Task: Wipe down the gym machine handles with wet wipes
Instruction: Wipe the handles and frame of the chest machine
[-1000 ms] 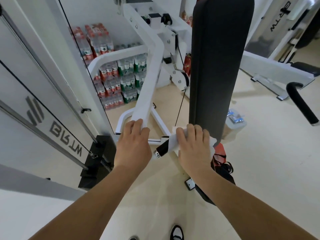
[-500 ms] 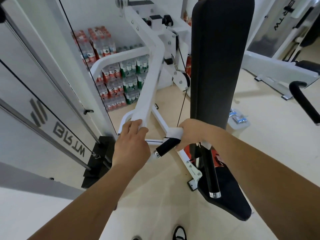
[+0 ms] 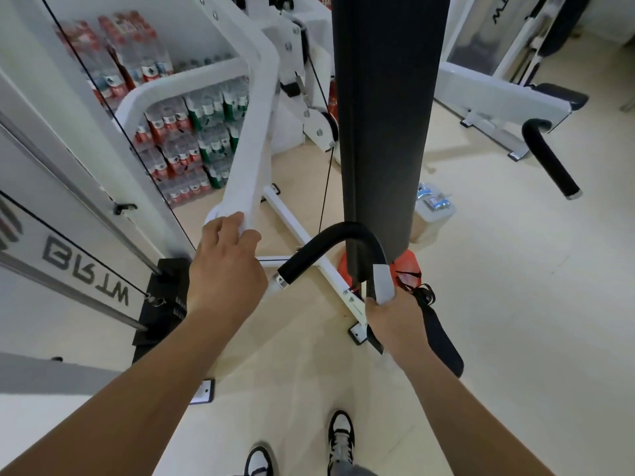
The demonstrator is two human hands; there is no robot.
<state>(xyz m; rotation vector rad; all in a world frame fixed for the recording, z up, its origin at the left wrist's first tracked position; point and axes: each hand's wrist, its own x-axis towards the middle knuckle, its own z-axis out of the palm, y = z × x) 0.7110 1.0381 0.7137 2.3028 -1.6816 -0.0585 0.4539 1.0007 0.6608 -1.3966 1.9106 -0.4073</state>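
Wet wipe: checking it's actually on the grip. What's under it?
Under the wet wipe lies the black curved handle; the right hand grips both. The handle's stretch beneath wipe and hand is covered, so its surface cannot be seen.

Beige floor bearing stacked bottled-water packs, a white machine base, a plastic tub and 2 sneakers.

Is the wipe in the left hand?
No, the right hand holds the wipe on the black handle; the left hand grips the white bar.
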